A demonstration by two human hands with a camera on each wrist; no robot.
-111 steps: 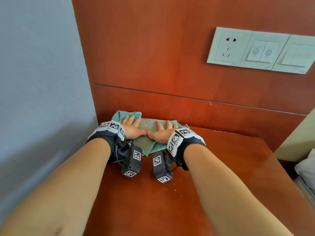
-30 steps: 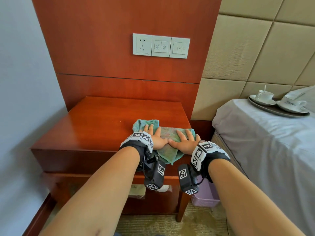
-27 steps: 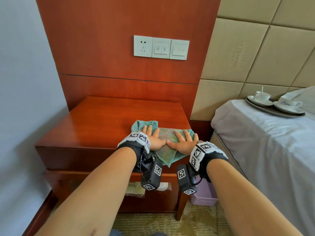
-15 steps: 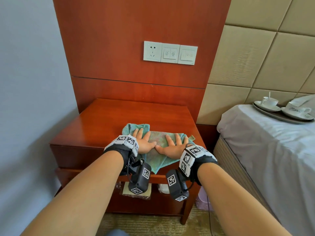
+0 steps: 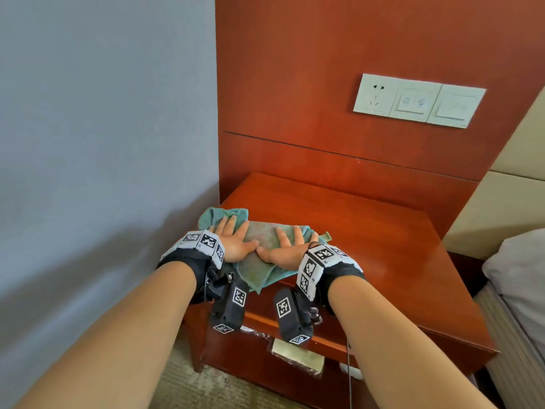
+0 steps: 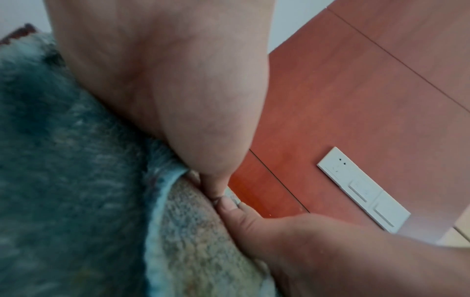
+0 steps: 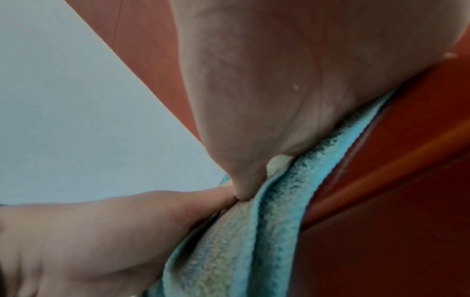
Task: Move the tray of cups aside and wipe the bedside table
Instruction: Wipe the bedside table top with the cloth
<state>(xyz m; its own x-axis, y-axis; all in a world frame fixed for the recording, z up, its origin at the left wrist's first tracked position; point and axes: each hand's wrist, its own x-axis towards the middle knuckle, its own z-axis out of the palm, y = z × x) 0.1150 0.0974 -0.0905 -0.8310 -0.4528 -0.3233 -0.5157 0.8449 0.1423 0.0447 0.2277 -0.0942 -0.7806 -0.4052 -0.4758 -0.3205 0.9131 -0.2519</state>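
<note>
A teal cloth (image 5: 262,240) lies at the front left corner of the red-brown bedside table (image 5: 383,240), one edge hanging over the front. My left hand (image 5: 233,237) and right hand (image 5: 287,246) press flat on it side by side, fingers straight, thumbs touching. In the left wrist view the left palm (image 6: 178,90) sits on the cloth (image 6: 76,160) with the right thumb (image 6: 254,219) beside it. The right wrist view shows the right palm (image 7: 267,90) on the cloth (image 7: 254,231) at the table edge. The tray of cups is out of view.
A grey wall (image 5: 103,143) stands close on the left. A wood panel with a white socket and switch plate (image 5: 418,100) rises behind the table. The bed's corner (image 5: 519,276) is at the right. Papers (image 5: 298,355) lie on the shelf under the tabletop.
Both hands have slid the cloth left along the table's front edge, from the right front corner to the left front corner. The view has turned left and the tray has left the picture.
</note>
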